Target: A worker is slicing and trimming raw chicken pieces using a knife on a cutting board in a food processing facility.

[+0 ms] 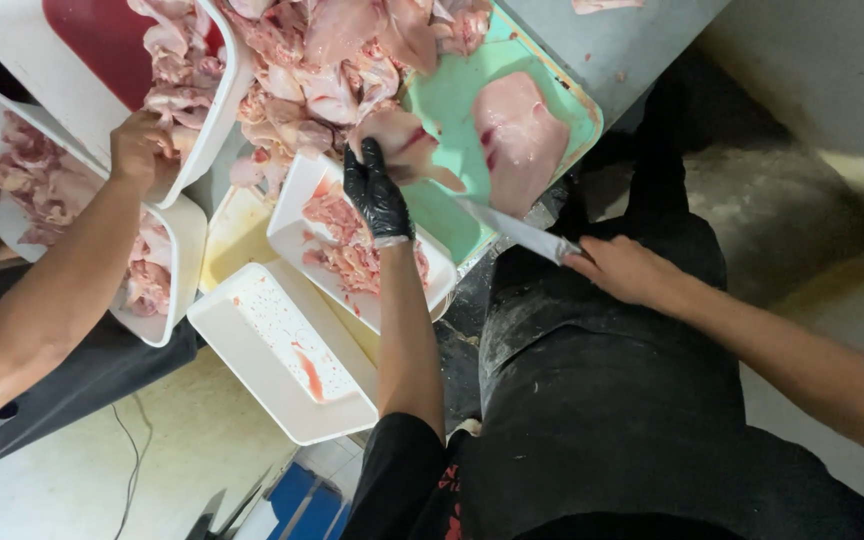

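A grey metal surface (pixel 642 50) runs across the top of the view, crowded with raw chicken and white trays. Near its front edge lies a pale green cutting board (pixel 452 150) with one flat chicken piece (pixel 522 140) resting on it, and a heap of raw chicken (pixel 322 60) beside it. The left hand (pixel 377 190), in a black glove, has its fingers closed on a chicken cut (pixel 402 140) at the board's edge. The right hand (pixel 622 268), bare, grips a knife (pixel 517 230) by the handle, blade pointing toward the board. The meat looks soft, wet and slippery, so a firm pinch at its thicker end would likely hold best. Another person's hand (pixel 140 145) grips the rim of a white tub (pixel 214 110) on the far left.
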